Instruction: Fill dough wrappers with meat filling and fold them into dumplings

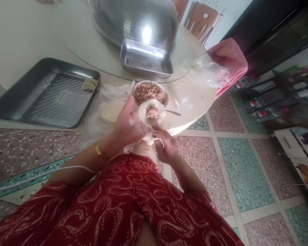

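Note:
My left hand (129,121) holds a round dumpling wrapper (142,111), laid flat with a lump of minced filling (152,112) in its middle. Close to the wrapper's near edge is my right hand (167,145), index finger reaching to the rim and thumb apart from it; whether it touches is hard to tell. Just behind stands a bowl (166,97) of minced filling, partly covered by the wrapper. A metal utensil handle (173,112) sticks out at its right. Left of my left hand lies a stack of wrappers (110,112) on thin plastic.
A large dark tray (64,92) at the left holds a few folded dumplings (89,84). A smaller metal pan (146,59) and a big perforated metal basin (141,24) stand behind the bowl. Clear plastic bags (212,70) and a pink cloth-like cover (231,61) are at the right edge.

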Demonstrator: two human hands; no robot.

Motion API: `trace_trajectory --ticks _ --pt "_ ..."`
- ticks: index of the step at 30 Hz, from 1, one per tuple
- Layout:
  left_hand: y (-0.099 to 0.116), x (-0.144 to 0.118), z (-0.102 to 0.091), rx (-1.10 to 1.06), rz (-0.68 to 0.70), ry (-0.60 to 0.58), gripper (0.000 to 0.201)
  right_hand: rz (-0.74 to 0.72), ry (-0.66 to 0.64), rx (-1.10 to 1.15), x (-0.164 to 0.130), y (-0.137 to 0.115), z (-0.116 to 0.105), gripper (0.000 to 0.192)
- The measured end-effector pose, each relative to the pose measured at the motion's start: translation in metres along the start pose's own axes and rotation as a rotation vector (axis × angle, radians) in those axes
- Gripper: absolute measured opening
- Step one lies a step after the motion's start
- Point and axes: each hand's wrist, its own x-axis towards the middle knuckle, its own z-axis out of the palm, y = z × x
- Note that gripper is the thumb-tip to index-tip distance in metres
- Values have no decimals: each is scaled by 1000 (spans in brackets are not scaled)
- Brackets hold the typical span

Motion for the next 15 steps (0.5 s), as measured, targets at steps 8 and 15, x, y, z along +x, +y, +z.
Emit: trace_trajectory --ticks 8,15 --pt "0 1 -2 -27 -93 -13 73 -159 41 -248 -2 11 -3 54" --pt "-3 4 -1 -12 -90 12 70 -147 -100 -329 -8 17 -1 52"
